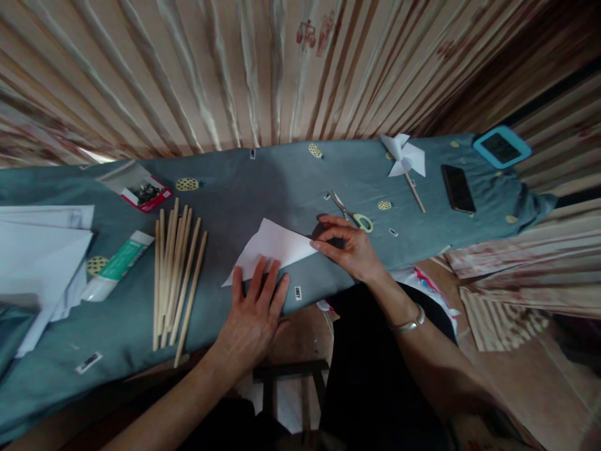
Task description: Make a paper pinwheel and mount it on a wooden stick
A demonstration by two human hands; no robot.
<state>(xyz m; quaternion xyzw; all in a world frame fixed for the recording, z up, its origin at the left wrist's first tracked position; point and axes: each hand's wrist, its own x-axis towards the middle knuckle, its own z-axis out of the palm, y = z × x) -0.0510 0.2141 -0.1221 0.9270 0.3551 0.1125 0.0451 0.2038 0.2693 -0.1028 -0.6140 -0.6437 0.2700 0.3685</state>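
A white sheet of paper (pixel 272 241), folded into a rough triangle, lies on the cloth-covered table in front of me. My left hand (pixel 256 300) rests flat on its near left part with the fingers spread. At the paper's right corner, my right hand (pixel 345 247) pinches the tip between thumb and forefinger. Just beyond my right hand lies a pair of scissors (pixel 361 222) with pale green handles, partly hidden by the fingers. Several wooden sticks (pixel 176 269) lie in a bunch to the left of my left hand.
Left of the sticks are a green-and-white tube (pixel 119 263), a plastic packet of small dark items (pixel 145 190) and stacked white paper (pixel 42 250). A paper pinwheel on a stick (pixel 404 156), a phone (pixel 457 188) and a blue-framed device (pixel 502 147) lie right. A pleated curtain (pixel 225 75) hangs behind.
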